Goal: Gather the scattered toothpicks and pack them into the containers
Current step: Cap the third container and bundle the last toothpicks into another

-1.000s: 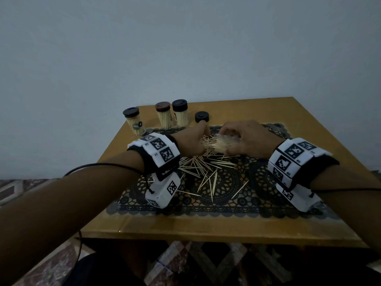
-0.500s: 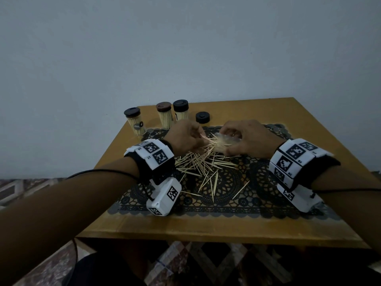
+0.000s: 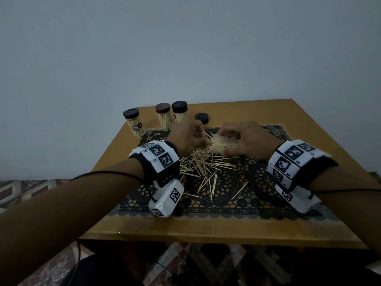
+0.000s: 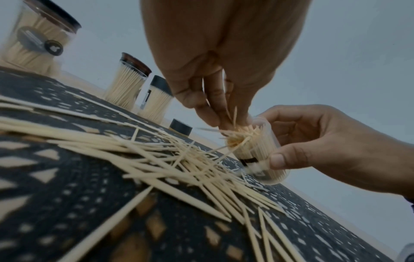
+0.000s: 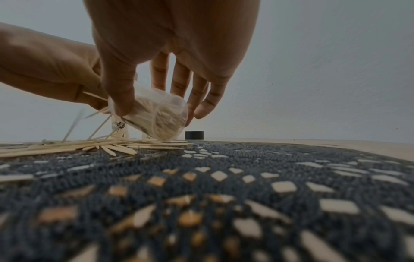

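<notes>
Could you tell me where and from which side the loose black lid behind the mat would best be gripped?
Probably by its round rim, from above: the black lid is a low disc lying flat on the table, clear of the jars, so thumb and fingertips can straddle it.

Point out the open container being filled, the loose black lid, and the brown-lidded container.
open container (image 4: 257,150), left wrist view, its clear side wall.
loose black lid (image 3: 201,117), head view, its top.
brown-lidded container (image 3: 164,119), head view, its toothpick-filled body.

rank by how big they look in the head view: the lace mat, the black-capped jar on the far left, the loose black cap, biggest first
1. lace mat
2. far-left black-capped jar
3. loose black cap

The cap lies slightly farther back, but the gap is plain.
</notes>
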